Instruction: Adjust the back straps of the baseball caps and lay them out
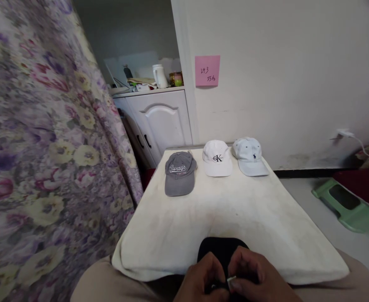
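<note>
A black cap (pixel 222 248) lies at the near edge of the cloth-covered table, partly hidden under my hands. My left hand (pixel 201 279) is closed, its thumb and fingers pinching the dark band of the cap. Beside it, my right hand (pixel 260 277) pinches a small light metal piece on the band, which looks like a strap buckle (pixel 231 278). Farther back stand three more caps: a grey cap (pixel 180 174) with "Always" lettering, a white cap (pixel 217 159) with "CK" letters, and a pale blue cap (pixel 250 156) with a small dark emblem.
The table is covered by a cream cloth (pixel 235 209). A floral curtain (pixel 61 167) hangs at the left. Behind stands a white cabinet (pixel 164 121) with a white jug (pixel 159 76) on top. A green stool (pixel 348 205) is at the right, and a pink note (pixel 207 71) is on the wall.
</note>
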`<state>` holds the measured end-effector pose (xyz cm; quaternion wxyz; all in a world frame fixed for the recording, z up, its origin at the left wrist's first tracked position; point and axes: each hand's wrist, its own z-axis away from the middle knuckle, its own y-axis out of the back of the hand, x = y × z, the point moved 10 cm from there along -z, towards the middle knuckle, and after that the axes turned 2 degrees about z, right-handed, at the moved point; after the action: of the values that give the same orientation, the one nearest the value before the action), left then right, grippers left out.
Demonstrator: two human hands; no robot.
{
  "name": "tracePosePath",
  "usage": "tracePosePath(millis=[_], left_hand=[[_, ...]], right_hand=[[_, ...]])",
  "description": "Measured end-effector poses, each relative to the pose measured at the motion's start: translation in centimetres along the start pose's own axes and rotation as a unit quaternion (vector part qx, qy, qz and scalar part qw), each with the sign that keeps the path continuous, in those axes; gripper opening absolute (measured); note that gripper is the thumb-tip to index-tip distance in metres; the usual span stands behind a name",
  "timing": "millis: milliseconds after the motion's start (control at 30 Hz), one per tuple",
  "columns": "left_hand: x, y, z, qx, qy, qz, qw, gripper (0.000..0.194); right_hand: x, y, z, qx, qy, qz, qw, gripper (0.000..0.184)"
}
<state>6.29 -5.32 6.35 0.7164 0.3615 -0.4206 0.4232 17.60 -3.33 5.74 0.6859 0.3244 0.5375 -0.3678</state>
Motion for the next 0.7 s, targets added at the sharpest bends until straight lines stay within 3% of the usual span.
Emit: tracePosePath(millis=[200, 433, 567, 700], left_hand=[[0.7, -0.3, 0.1, -0.032, -0.020, 0.078, 0.996, 0.023], [0.7, 0.2, 0.0, -0.008, -0.013, 0.017, 1.000, 0.016], [0.8, 0.3, 0.2, -0.036, -0.037, 0.072, 0.996, 0.021], [1.1, 0.0, 0.6, -0.095, -0.050, 0.159, 0.981, 0.027]], right_hand=[[0.0, -0.1, -0.1, -0.005, 0.001, -0.017, 1.000, 0.020], [0.0, 0.3, -0.1, 0.014, -0.008, -0.024, 1.000, 0.017], [0.1, -0.3, 0.2, -0.052, -0.003, -0.104, 0.993, 0.029], [-0.3, -0.7, 1.1, -0.107, 0.009, -0.243, 0.964, 0.038]])
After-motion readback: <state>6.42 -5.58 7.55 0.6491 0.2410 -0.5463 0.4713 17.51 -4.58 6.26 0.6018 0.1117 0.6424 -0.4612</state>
